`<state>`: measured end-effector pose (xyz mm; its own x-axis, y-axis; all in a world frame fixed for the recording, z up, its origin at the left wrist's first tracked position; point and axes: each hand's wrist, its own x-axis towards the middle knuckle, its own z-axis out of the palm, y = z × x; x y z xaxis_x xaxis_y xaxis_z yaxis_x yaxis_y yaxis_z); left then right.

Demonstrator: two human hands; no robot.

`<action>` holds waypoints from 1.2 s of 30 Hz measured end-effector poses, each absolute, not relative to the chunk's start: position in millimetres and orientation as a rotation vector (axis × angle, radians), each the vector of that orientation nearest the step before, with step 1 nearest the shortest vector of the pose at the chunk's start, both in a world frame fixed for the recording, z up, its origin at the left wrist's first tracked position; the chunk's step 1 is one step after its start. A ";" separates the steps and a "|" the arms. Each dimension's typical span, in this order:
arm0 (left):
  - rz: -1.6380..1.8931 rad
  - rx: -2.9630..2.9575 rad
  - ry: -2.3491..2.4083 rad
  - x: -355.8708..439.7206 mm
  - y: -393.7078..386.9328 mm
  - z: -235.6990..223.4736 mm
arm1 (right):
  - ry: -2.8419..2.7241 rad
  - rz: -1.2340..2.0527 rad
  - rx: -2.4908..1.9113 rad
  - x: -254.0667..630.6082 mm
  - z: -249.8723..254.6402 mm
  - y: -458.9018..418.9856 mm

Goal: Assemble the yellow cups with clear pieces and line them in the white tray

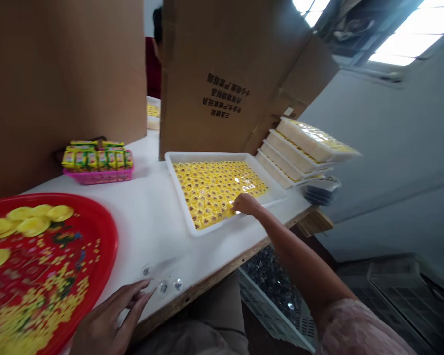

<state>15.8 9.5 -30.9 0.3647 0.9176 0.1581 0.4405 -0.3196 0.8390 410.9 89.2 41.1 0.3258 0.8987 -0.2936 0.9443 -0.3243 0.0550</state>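
Observation:
My right hand [247,204] reaches over the near edge of a white plastic tray [181,207]. Its fingers are closed and point down at the rows of small round yellow pieces [207,190] with dark centres; what they hold, if anything, is hidden. On the white table [151,202], my left hand [113,315] has its fingers stretched out and the thumb apart. Just beyond its fingertips lie small clear round pieces [163,286] with dark centres. Left of that hand stands a big red basin [113,236] holding yellow discs [33,226] and tiny yellow bits.
A pink basket [99,177] of small wrapped packets stands at the back left. Filled white trays [296,153] are stacked at right. Cardboard panels [222,59] rise behind. Below the table edge is a crate [274,301] of clear pieces. Another person [153,64] is partly visible behind.

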 end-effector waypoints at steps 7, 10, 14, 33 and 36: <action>0.774 1.788 1.321 -1.5 -0.9 -20.2 | 2.463 -0.352 2.214 292.2 40.3 43.4; 0.767 1.748 1.353 -10.1 -5.9 -13.5 | 2.666 -0.702 1.907 240.2 18.8 17.9; 0.841 1.841 1.555 -47.5 12.3 2.6 | 2.588 -0.787 1.881 211.1 -11.1 2.3; 0.301 2.472 1.777 -148.2 139.9 6.1 | 2.510 -0.652 2.194 219.3 -10.2 -5.9; 0.461 2.217 1.789 -136.4 127.6 5.7 | 2.535 -0.631 2.217 215.1 -11.4 -1.5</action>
<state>-136.4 127.6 5.7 0.1935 0.9774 0.0849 0.8966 -0.2113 0.3893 215.1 -1.5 -11.4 -0.1392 0.9899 -0.0255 0.8863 0.1130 -0.4491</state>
